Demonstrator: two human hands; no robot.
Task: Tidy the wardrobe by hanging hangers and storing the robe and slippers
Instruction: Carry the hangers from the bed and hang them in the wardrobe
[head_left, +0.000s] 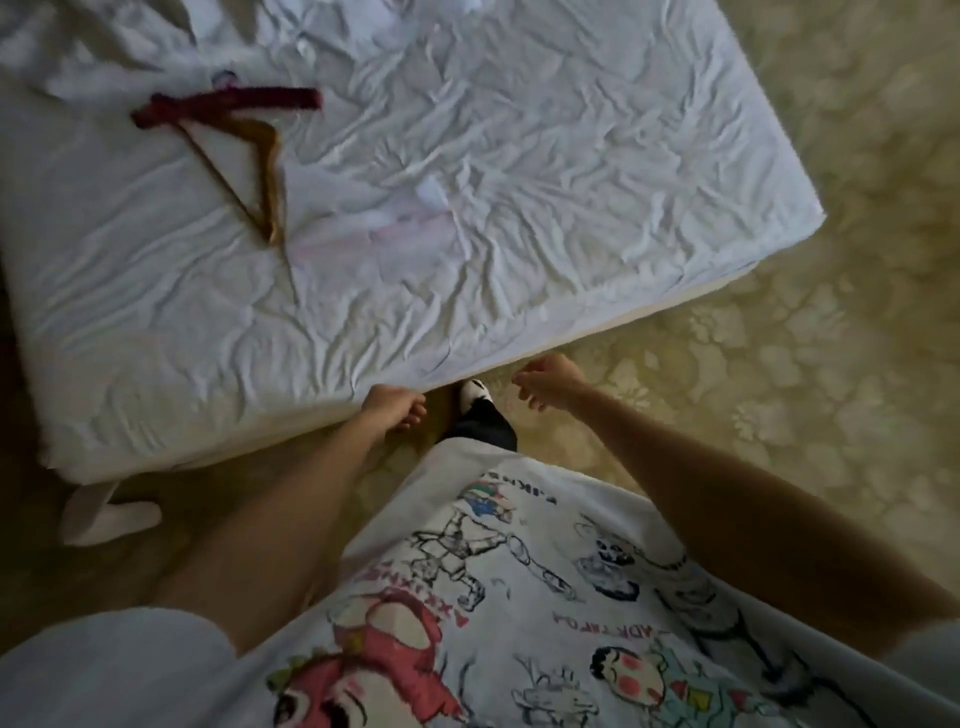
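— How many hangers do you count on the bed (519, 182)?

— Two, overlapping on the rumpled white sheet: a dark red padded hanger (228, 104) lying across a brown wooden hanger (260, 182), both toward the bed's far side.

— And the hands?

— Two, both at the bed's near edge, holding nothing. The left hand (392, 408) has its fingers loosely curled; the right hand (545, 384) hangs relaxed over the carpet.

— Slippers?

— One white slipper (111, 517) on the floor, at the bed's near corner.

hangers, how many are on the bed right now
2, lying overlapped on the left part of the bed: a dark red padded hanger and a wooden hanger beside it. Others may be out of view.
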